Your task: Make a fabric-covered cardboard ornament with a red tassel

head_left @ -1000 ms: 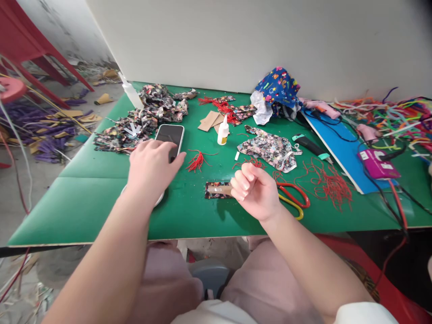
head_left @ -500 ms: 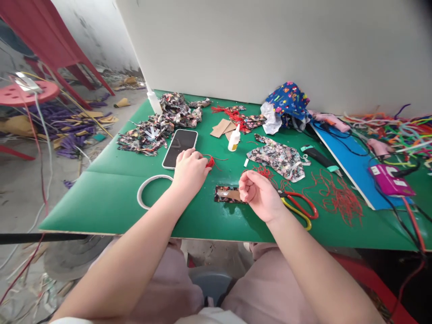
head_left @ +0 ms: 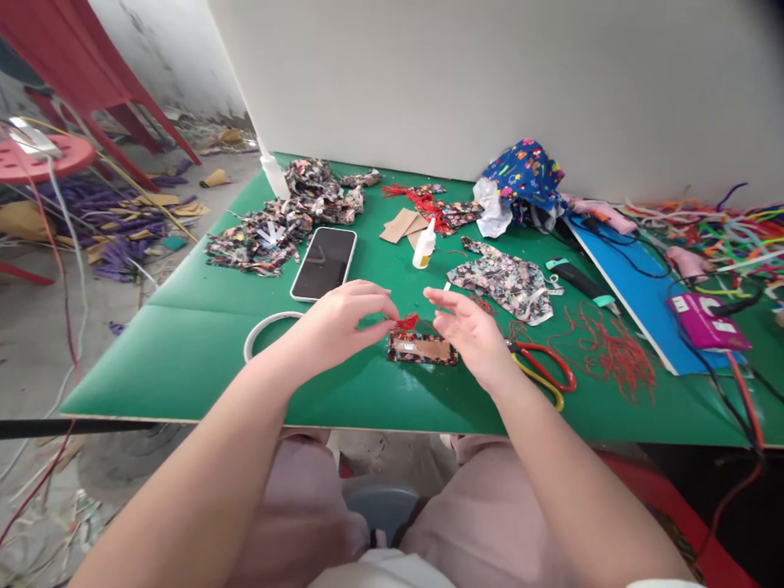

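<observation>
Between thumb and fingers my left hand [head_left: 350, 320] pinches a small red tassel of string [head_left: 405, 322]. The tassel hangs just above a flat rectangular piece [head_left: 422, 349], brown in the middle with a dark floral fabric border, lying on the green table. My right hand [head_left: 470, 333] is to the right of it, fingers apart, holding nothing. By my right wrist lie scissors [head_left: 542, 367] with red and yellow handles. A small white glue bottle [head_left: 424, 245] stands beyond my hands. A phone [head_left: 324, 263] with a white edge rests behind my left hand.
A white tape roll [head_left: 257, 331] is partly behind my left forearm. Floral fabric scraps [head_left: 257, 241] lie at the left, another floral piece [head_left: 505, 279] at the right. Loose red strings [head_left: 618, 355], a cutter knife [head_left: 579, 279], a blue board [head_left: 643, 318] and corded glue guns [head_left: 603, 214] fill the right side.
My left hand has moved right and nearer with the red tassel, from beside the phone to above the rectangular piece. The fingers of my right hand have uncurled.
</observation>
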